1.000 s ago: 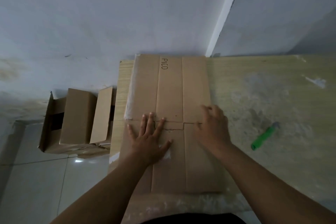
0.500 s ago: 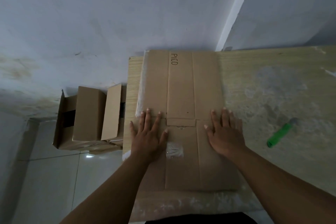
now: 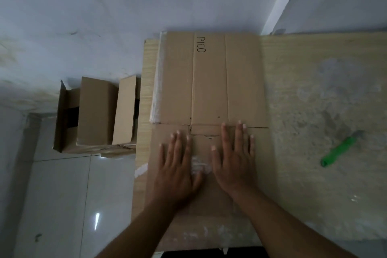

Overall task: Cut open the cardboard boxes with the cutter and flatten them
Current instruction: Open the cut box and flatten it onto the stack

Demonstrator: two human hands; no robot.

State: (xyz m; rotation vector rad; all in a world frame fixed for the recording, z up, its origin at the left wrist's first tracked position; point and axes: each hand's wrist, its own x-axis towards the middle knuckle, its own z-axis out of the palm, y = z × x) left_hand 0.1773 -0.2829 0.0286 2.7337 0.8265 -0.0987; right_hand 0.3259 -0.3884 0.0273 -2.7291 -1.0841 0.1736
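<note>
Forearms come in over the counter's near edge. Left hand: flat, palm down, fingers straight and slightly spread, pressing on the near half of the flattened cardboard box, gripping nothing. Right hand: just beside it and laid flat the same way, with its fingertips reaching the crosswise fold line.

A crumpled patch of clear tape shows between the two hands. The box lies flat along the counter's left edge, running from the near edge to the far edge. "PICO" is printed on its far half.

The green cutter lies on bare counter toward the right edge, well apart from the box, and neither hand touches it.

The counter top is pale wood, scuffed with whitish patches. Past the left edge, down on the tiled floor, other boxes sit against the wall with their flaps open.
</note>
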